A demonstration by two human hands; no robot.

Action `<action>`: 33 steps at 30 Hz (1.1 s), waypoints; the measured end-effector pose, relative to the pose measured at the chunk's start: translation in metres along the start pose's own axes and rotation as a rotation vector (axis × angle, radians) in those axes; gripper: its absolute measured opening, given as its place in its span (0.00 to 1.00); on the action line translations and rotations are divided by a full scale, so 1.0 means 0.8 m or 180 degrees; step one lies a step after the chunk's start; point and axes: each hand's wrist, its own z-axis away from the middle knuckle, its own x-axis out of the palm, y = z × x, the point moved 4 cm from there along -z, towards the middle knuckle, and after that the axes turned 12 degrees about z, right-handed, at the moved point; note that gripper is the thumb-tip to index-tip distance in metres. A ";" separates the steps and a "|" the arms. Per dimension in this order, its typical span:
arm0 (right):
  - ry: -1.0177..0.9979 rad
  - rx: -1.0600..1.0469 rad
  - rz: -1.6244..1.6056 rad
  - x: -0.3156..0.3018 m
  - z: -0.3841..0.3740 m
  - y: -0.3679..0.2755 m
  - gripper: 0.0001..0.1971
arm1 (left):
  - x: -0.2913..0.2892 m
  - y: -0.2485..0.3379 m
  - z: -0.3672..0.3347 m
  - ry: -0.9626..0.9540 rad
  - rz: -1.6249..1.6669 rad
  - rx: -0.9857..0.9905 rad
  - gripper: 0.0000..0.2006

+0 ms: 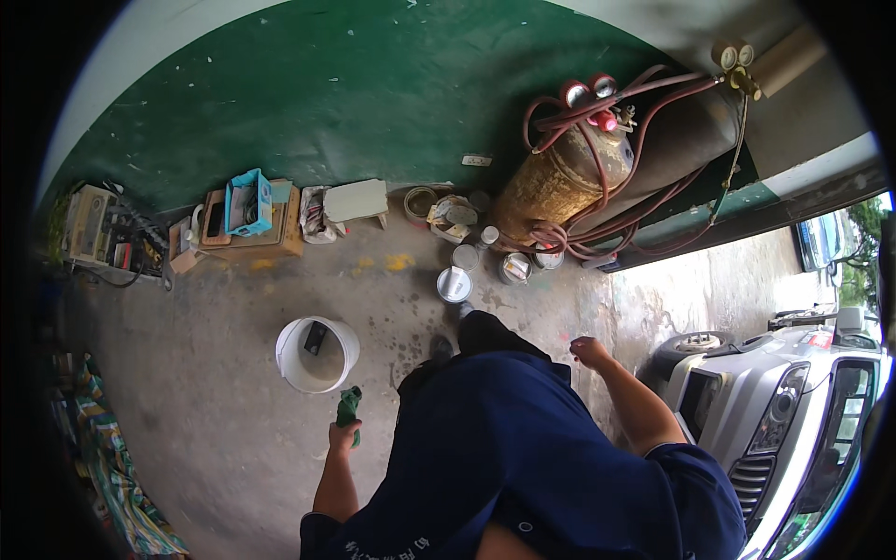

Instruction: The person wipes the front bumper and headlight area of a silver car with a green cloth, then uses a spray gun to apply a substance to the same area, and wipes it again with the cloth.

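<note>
My left hand (344, 436) is closed around a small green object (349, 405), too small to tell whether it is a spray nozzle or a bunched cloth. Just beyond it a white bucket (351, 343) stands on the floor, with a dark flat item (315, 337) inside. Out to the right, my right hand (588, 353) hangs in the air with its fingers curled; whatever they may hold is hidden. By my foot sits a can with a white lid (455, 285) and a pale item on top.
Several cans (515, 269) and a rusty gas cylinder (551, 182) with hoses line the green wall (327, 93). Left of them are a low white stool (357, 200), a blue basket (249, 203) and a machine (89, 224). A silver vehicle (747, 411) and a tyre (693, 345) stand right.
</note>
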 end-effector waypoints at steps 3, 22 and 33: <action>-0.0119 -0.0154 0.0147 0.000 -0.008 0.003 0.15 | 0.012 0.001 0.000 -0.0104 0.0101 0.0049 0.23; -0.0778 0.1078 0.3481 -0.075 -0.021 0.035 0.20 | 0.019 0.087 0.016 0.0193 -0.0013 0.1359 0.15; -0.0817 -0.1952 -0.2404 -0.118 0.167 -0.314 0.29 | 0.343 0.421 0.320 -0.3483 -0.0516 0.2018 0.22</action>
